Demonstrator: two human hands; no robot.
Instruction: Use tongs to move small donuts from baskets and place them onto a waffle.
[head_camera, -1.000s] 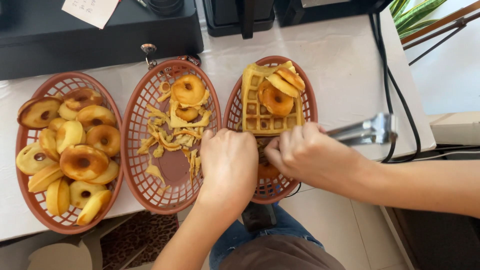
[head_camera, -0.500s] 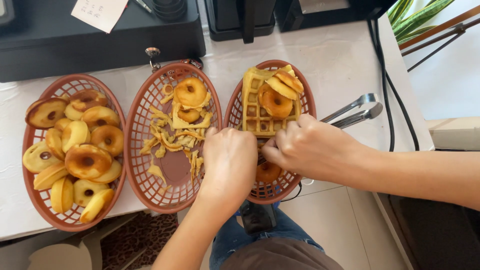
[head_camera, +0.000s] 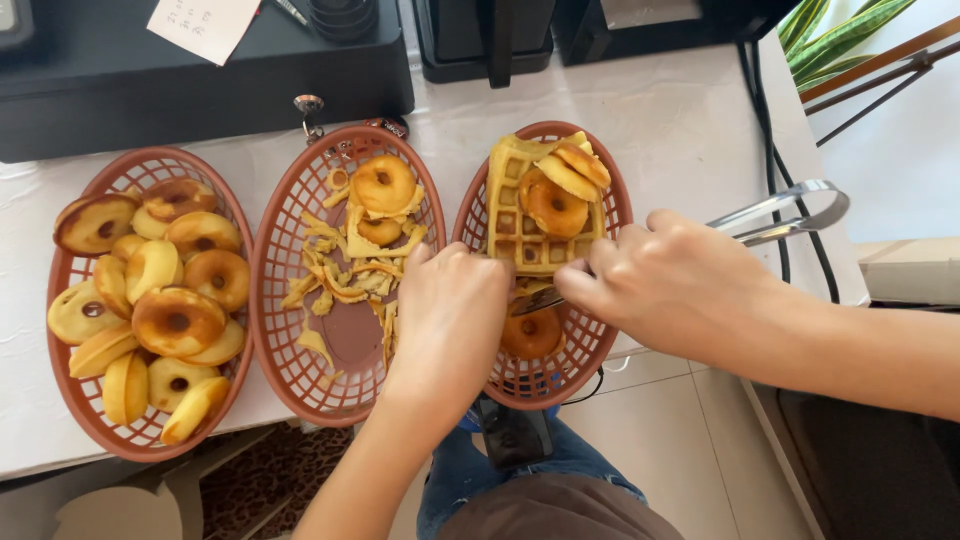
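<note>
The waffle (head_camera: 528, 215) lies in the right basket (head_camera: 610, 345), at its far end, with three or so donuts stacked on it and one more donut (head_camera: 530, 332) lying alone at the near end. Our left hand (head_camera: 450, 315) sits over the gap between middle and right baskets, fingers curled and reaching to the waffle's near edge; whether they pinch a piece we cannot tell, since the knuckles hide the tips. Our right hand (head_camera: 670, 285) holds metal tongs (head_camera: 785, 212) — fingers pressed round the shaft, handle end sticking out to the right past the wrist, tips pointing in toward the waffle's near edge. Compared with a second ago, the tongs have swung up from lying nearly flat to a steeper angle, and both hands have drawn closer together at the waffle's near edge; the baskets and their contents have not shifted. We judge from this that the work is now concentrated on the waffle's rim, both hands engaged. Count: three red oval baskets. The left basket (head_camera: 75, 400) holds roughly fourteen donuts, piled, so the figure is approximate. The middle basket (head_camera: 300, 385) holds two donuts and a scatter of trimmed scraps (head_camera: 340, 280) — too many and too small to count. One pair of tongs.
</note>
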